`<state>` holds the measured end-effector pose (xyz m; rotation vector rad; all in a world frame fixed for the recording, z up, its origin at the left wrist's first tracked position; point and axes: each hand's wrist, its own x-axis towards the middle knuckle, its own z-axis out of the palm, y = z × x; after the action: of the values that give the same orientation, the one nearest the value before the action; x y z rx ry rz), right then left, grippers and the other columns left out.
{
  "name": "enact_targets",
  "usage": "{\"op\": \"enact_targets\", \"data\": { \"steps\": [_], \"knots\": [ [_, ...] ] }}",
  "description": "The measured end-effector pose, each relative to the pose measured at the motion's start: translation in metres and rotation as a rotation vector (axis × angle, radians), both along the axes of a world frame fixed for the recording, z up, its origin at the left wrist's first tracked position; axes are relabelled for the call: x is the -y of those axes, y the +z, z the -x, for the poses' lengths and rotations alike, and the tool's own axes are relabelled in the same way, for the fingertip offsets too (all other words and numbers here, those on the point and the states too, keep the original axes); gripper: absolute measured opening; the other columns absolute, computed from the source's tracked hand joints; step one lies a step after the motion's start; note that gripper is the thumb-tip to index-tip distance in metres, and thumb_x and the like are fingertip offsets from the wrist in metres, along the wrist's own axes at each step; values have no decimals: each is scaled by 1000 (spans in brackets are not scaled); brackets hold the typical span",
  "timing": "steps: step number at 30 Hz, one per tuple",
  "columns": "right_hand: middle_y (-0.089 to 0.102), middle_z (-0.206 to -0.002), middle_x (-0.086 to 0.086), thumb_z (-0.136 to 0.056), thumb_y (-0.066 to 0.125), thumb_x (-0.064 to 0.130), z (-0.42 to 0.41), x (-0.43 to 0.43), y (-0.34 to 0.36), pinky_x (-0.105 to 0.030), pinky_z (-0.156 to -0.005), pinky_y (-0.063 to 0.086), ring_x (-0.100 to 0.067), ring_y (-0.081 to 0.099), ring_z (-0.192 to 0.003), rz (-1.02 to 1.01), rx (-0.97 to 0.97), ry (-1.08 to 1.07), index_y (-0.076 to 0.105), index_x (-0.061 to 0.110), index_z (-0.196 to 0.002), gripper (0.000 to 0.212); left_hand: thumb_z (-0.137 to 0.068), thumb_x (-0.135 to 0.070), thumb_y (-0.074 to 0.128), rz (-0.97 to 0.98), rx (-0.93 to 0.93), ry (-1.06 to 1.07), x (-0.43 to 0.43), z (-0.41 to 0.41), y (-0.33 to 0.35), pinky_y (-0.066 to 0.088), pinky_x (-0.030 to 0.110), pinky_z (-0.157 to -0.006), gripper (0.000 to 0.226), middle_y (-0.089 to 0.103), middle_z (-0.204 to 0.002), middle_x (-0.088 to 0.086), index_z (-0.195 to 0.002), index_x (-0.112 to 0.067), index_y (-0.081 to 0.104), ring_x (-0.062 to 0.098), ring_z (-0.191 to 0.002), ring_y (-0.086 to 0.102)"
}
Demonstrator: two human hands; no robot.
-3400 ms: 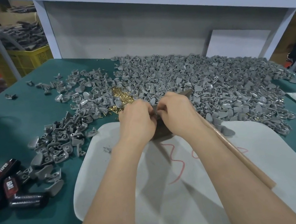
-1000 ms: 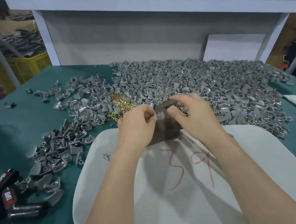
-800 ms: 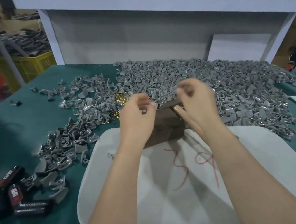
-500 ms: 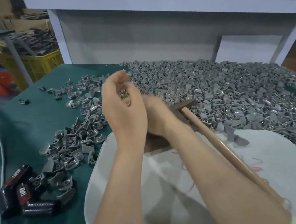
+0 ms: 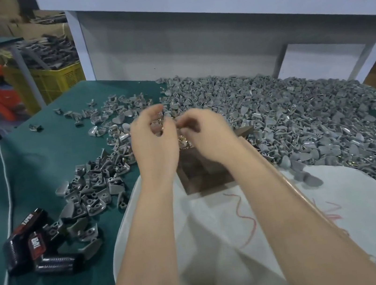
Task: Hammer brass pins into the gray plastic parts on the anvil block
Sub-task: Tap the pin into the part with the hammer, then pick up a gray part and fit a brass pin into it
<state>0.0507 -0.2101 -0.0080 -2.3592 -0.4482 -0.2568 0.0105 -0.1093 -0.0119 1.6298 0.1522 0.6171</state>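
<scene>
1. Hovering over the anvil block (image 5: 203,176), both hands meet.
2. Your left hand (image 5: 155,145) curls round brass pins (image 5: 161,122); right hand (image 5: 205,137) bends toward them, grip unclear.
3. Block sits beneath your right wrist, with gray plastic parts (image 5: 300,112) beyond.

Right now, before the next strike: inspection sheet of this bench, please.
surface: green table; white mat with red scribbles.
job's things: brown block at the mat's far edge; gray parts heaped on the right, smaller heap on the left; brass pins behind the block.
clutter: black packs front left.
grips: left hand curled round brass pins, blurred; right hand holds the hammer.
cables: white cable along the left edge.
surroundings: white shelf; yellow crate.
</scene>
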Motion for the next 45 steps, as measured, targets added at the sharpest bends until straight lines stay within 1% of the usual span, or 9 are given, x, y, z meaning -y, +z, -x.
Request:
{"op": "enact_targets", "data": {
  "steps": [4,8,13,17,19,23,28,38,45],
  "knots": [
    [62,-82,13,-87,63,10,18,48,2,-13,-75,45,-4,58,-79,-155,36,-102,63,23,-91,14,-90,-13,61,-155,-115,-296,15,3,-5,46,18,-82,14,67,-95,-1,-101,-20,64,8,-86,61],
    [63,-78,7,-84,67,7,32,57,-4,-15,-74,47,-8,58,-75,-256,36,-129,64,18,-84,11,-88,-15,64,-209,-137,-408,26,6,-6,47,17,-88,28,66,-99,1,-116,-15,62,10,-95,62],
    [68,-73,3,-91,57,5,36,56,3,-17,-68,51,-3,62,-68,-532,-123,3,69,15,-84,17,-91,-20,62,-213,-107,-501,23,8,-4,45,15,-85,31,66,-104,-5,-122,-15,61,6,-98,60],
    [70,-72,2,-94,50,2,25,44,6,-20,-68,52,-9,65,-68,-863,-257,48,65,13,-90,20,-95,-11,55,-60,-44,-346,17,3,-4,51,26,-84,20,68,-94,-1,-112,-14,64,8,-83,63],
    [70,-79,0,-93,53,5,13,31,1,-25,-73,52,-10,65,-73,-709,-215,-82,65,15,-90,16,-96,-9,51,71,8,-196,9,1,-2,50,23,-76,18,66,-82,-8,-98,-20,65,0,-70,59],
    [70,-102,0,-89,62,20,-9,-11,-13,-28,-87,48,-14,61,-90,72,-145,-99,70,17,-100,14,-96,-7,51,550,139,68,-11,0,4,48,13,-65,14,65,-82,-4,-97,-16,61,-1,-69,61],
    [60,-89,-5,-87,52,9,-26,-59,-18,-33,-78,46,-28,57,-85,533,-164,-87,57,14,-78,12,-96,-6,49,770,236,194,-21,0,7,48,18,-67,12,66,-88,3,-92,-18,49,7,-73,63],
    [59,-93,-10,-85,44,-1,-28,-70,-21,-35,-75,36,-31,58,-94,557,-147,-38,46,12,-81,13,-94,-7,52,802,212,213,-16,0,5,44,19,-62,13,67,-85,0,-89,-19,51,3,-67,59],
    [49,-71,-7,-87,49,7,-33,-65,-21,-30,-67,36,-28,48,-73,451,-152,-78,41,10,-63,25,-93,-7,53,811,210,194,-15,0,4,43,19,-62,13,66,-85,0,-89,-19,51,4,-67,58]
  ]
}}
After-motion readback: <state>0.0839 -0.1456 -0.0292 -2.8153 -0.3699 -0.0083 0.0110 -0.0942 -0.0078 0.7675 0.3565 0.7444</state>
